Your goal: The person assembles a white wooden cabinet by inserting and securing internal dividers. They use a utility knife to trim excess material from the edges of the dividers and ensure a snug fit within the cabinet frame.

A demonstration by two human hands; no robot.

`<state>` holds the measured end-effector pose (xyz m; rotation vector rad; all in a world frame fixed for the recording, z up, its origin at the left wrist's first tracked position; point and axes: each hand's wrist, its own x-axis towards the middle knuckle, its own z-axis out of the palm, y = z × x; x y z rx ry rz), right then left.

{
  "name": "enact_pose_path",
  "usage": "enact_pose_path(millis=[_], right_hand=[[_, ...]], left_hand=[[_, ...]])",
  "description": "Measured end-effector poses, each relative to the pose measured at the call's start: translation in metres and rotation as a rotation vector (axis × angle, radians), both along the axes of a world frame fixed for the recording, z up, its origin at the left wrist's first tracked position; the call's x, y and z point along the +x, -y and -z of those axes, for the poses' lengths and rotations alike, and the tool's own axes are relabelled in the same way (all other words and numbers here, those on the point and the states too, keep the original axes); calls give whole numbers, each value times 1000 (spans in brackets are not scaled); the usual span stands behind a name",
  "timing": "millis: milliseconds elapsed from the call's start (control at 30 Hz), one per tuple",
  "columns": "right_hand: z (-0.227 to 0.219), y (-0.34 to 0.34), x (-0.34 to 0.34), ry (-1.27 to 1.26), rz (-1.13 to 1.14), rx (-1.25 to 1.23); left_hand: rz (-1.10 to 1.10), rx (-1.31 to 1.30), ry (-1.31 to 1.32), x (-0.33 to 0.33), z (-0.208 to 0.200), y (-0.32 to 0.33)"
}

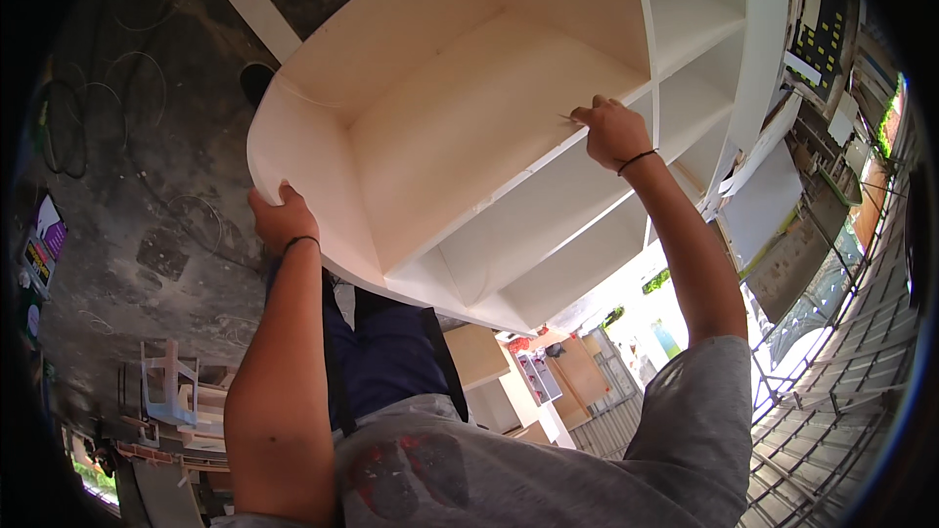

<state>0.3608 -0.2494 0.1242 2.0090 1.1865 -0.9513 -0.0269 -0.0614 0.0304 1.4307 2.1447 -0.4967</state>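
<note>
Our right hand (618, 134) is closed in a pinch, and a thin sliver (567, 119) pokes out from its fingertips toward the left, over the divider's front edge (489, 198). Whether the sliver is a blade, a scrap or something else, we can't make out, and the palm side is turned away from us. Our left hand (284, 218) grips the cabinet (313, 156) by its curved left rim, probably to steady it; the thumb shows on top, while the fingers behind are partly hidden.

The cabinet lies in front of us, its open compartments facing us, likely so that the inner edges are easy to reach. Its far end is cut off at the top. Beyond its left side, a pale board (259, 15) rests on the dark floor (147, 166). Near left stands a stool (171, 386), blurred by the lens; the clutter at far right is too jumbled for us to sort.
</note>
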Motion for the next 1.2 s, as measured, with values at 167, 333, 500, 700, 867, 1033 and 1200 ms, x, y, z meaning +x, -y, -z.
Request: enact_pose_path(millis=[167,333,500,700,867,1033,1200], right_hand=[[5,4,13,33,27,-32],[4,-3,23,63,18,-42],[9,25,-3,158,23,259],[7,25,-15,199,96,428],[13,46,-23,195,108,448],[-1,29,1,236,96,387],[6,36,-36,77,18,376]], left_hand=[[-14,-4,-10,3,-3,1],[-9,-10,7,3,-4,-1],[-12,9,3,-1,0,2],[-4,-17,-13,0,-4,0],[10,-11,-35,3,-2,0],[17,-3,-28,-8,1,2],[20,-3,-24,-5,-1,1]])
